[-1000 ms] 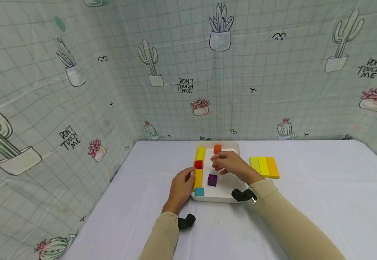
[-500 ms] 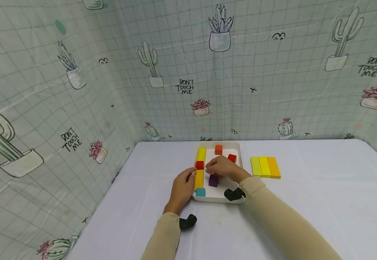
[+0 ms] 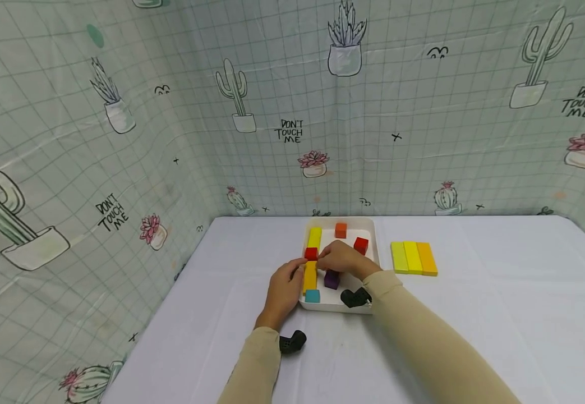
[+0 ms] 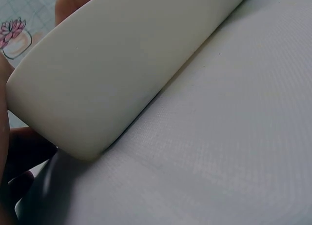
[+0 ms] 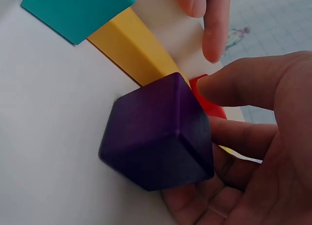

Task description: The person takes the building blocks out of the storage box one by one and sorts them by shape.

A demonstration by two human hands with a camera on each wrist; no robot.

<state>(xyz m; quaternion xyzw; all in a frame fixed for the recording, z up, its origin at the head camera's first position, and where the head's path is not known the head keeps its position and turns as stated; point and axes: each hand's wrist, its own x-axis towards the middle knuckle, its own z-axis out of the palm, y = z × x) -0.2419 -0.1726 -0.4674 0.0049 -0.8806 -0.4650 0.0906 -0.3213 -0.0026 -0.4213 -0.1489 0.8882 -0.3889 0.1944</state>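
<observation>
A shallow white tray (image 3: 325,307) holds coloured blocks. My left hand (image 3: 283,289) grips its left wall, with fingers on both sides of that wall in the left wrist view. Along this wall lie a yellow block (image 3: 314,238), a red cube (image 3: 311,253), a yellow-orange block (image 3: 310,276) and a teal cube (image 3: 312,295). My right hand (image 3: 344,258) reaches over the tray, its fingertips at the red cube. In the right wrist view the thumb and index finger stand apart, the thumb tip overlapping the red cube. A purple cube (image 5: 156,132) sits just before these fingers, partly hiding them.
Inside the tray an orange cube (image 3: 340,230) sits near the far wall and a second red cube (image 3: 360,245) to the right. Several flat yellow to orange blocks (image 3: 413,258) lie side by side on the white table (image 3: 474,314), right of the tray. A patterned cloth (image 3: 373,112) hangs behind.
My right hand has moved left and slightly down to the row of blocks, uncovering the second red cube. My left hand keeps its grip on the tray, and the blocks appear unmoved.
</observation>
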